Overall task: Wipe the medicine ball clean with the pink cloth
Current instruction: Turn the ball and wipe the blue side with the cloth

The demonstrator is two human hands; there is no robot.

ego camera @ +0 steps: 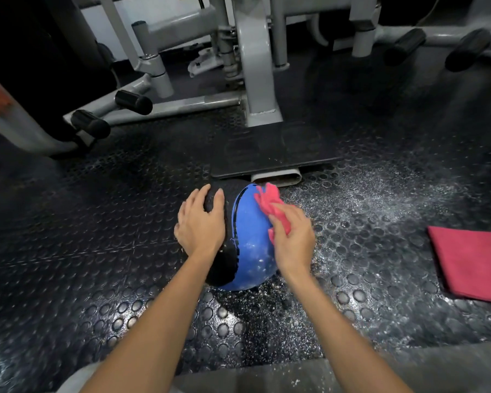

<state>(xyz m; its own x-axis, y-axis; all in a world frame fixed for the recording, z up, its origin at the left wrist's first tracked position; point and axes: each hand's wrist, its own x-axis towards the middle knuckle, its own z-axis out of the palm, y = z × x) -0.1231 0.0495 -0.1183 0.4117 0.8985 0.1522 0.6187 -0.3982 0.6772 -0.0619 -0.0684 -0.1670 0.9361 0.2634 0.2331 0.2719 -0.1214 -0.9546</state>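
A blue and black medicine ball [250, 236] sits on the studded rubber floor in the middle of the view, its blue panel flecked with white powder. My left hand [200, 222] lies spread over the black left side of the ball, fingers wrapped a little over its top. My right hand [294, 239] grips a crumpled pink cloth [270, 201] and presses it against the upper right of the blue panel. Part of the cloth is hidden under my fingers.
A second, folded red-pink cloth [474, 265] lies flat on the floor at the right. White powder is scattered over the floor [380, 211] right of the ball. Grey gym machine frames [255, 66] and a black footplate [272, 148] stand just beyond the ball.
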